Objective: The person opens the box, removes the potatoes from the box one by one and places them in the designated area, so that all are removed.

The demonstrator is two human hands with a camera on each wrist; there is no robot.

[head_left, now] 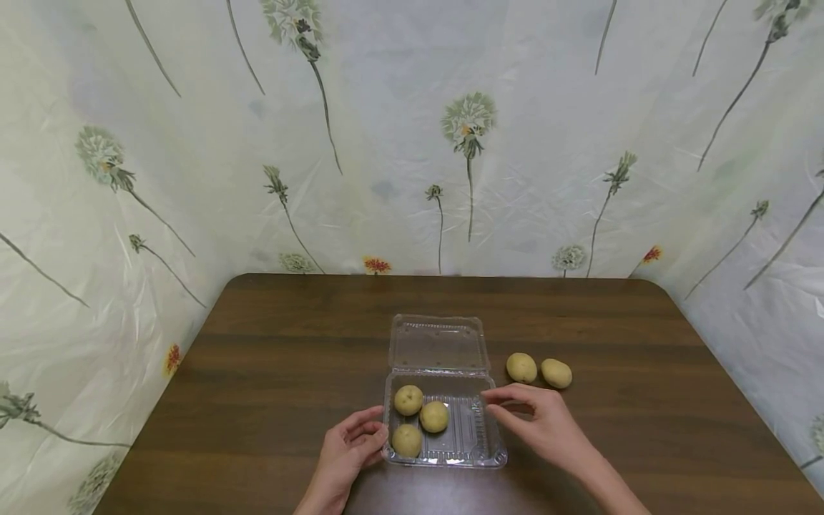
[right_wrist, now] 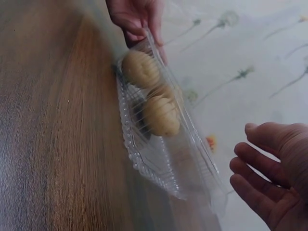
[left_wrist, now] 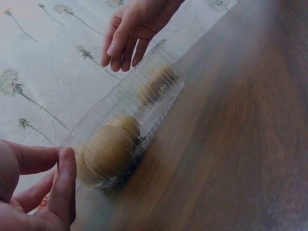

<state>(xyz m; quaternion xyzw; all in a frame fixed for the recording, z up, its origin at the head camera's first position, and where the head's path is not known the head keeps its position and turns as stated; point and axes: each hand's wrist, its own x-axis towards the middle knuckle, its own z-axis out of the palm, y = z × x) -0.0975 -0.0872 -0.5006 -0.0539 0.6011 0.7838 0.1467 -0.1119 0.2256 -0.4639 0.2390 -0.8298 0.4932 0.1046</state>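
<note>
A clear plastic clamshell container (head_left: pixel 460 452) sits on the table with its lid (head_left: pixel 438 345) folded back, away from me. Three potatoes lie in its left half: one potato (head_left: pixel 408 400) at the back, another potato (head_left: pixel 434 417) near the middle, a third potato (head_left: pixel 407 440) in front. My left hand (head_left: pixel 347 447) pinches the container's left rim between thumb and fingers, as the left wrist view shows. Beside the right wall, my right hand (head_left: pixel 543 422) hovers with relaxed, parted fingers (right_wrist: pixel 260 159), holding nothing.
Two loose potatoes, one potato (head_left: pixel 521 368) and another potato (head_left: pixel 556 373), lie on the dark wooden table (head_left: pixel 290 372) to the container's right, just beyond my right hand. A flower-printed curtain (head_left: pixel 386 129) hangs behind the table and along both sides.
</note>
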